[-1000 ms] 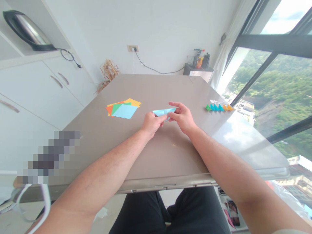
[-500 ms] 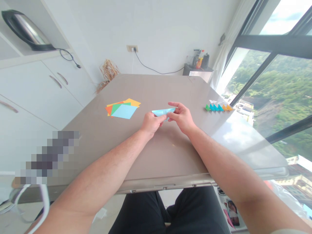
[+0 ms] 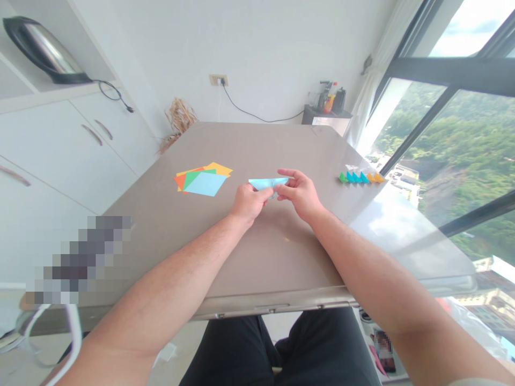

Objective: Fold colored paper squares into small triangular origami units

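A folded light-blue paper (image 3: 263, 184) is held between my two hands above the middle of the table. My left hand (image 3: 247, 202) pinches its left and lower part, thumb on the near face. From the other side my right hand (image 3: 300, 194) grips it with thumb and fingertips, one finger stretched out above. Fingers cover the paper's lower part, so its full shape is hidden. Left of my hands lies a fan of paper sheets (image 3: 205, 184) in light blue, green, orange and yellow. Several small folded paper boats (image 3: 356, 178), green, blue and orange, stand in a row at the right.
The grey-brown table (image 3: 257, 145) has its near edge at my lap. A window (image 3: 450, 118) runs along the right side. Behind the table a small cabinet (image 3: 328, 120) carries bottles. White cupboards (image 3: 60, 150) with a kettle (image 3: 48, 51) above stand at the left.
The folded light-blue paper has shifted slightly to the left and tilted a little in my fingers. Both hands keep nearly the same place and grip.
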`<state>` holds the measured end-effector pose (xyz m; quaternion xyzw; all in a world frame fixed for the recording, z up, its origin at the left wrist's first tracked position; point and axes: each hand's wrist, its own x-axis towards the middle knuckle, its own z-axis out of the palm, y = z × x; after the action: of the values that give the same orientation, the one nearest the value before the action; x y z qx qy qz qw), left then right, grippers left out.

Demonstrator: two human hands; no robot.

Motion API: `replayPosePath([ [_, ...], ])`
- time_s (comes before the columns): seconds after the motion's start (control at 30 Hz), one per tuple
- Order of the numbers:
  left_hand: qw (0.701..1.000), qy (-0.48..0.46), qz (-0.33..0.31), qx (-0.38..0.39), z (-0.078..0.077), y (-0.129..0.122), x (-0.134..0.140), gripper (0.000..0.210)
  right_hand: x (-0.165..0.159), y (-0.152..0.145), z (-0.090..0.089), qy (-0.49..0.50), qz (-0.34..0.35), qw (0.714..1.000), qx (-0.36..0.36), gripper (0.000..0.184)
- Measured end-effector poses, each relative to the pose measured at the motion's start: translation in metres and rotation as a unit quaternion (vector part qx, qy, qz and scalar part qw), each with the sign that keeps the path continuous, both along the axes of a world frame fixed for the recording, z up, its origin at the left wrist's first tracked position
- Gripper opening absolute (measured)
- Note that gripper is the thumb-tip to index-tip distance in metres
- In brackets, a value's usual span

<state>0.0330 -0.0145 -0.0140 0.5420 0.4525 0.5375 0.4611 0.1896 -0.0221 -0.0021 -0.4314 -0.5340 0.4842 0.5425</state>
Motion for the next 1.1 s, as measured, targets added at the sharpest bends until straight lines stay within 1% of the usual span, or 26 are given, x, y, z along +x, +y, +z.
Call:
replayPosePath([
  [0.13, 1.000, -0.005, -0.004, -0.001, 0.0001, 0.0002, -0.0008, 0.019, 0.0013, 0.0005, -0.0004, 0.011, 0.002, 1.000, -0.004, 0.055],
  [0.3, 1.000, -0.001, -0.018, 0.007, 0.0003, -0.0003, -0.0015, 0.016, 0.0012, 0.0009, 0.0001, 0.016, -0.009, 1.000, 0.011, 0.050],
  [0.43, 1.000, 0.000, -0.014, 0.015, 0.0005, -0.0001, -0.0010, 0.015, 0.0009, 0.0008, 0.0006, 0.016, -0.014, 1.000, 0.013, 0.049],
  [0.6, 1.000, 0.001, -0.007, 0.017, 0.0005, 0.0004, -0.0018, 0.017, 0.0014, 0.0012, 0.0008, 0.033, 0.000, 0.999, -0.010, 0.050],
  [0.7, 1.000, 0.007, -0.001, 0.012, 0.0001, 0.0012, -0.0031, 0.018, 0.0012, 0.0011, 0.0015, 0.048, 0.007, 0.999, -0.021, 0.045],
  [0.9, 1.000, -0.008, -0.007, 0.005, 0.0003, 0.0031, -0.0036, 0.016, 0.0004, 0.0019, 0.0010, 0.044, -0.013, 0.999, -0.007, 0.040],
  [1.1, 1.000, -0.011, -0.008, -0.011, 0.0034, 0.0027, -0.0027, 0.018, 0.0028, 0.0043, -0.0018, 0.023, -0.066, 0.997, 0.013, 0.041],
])
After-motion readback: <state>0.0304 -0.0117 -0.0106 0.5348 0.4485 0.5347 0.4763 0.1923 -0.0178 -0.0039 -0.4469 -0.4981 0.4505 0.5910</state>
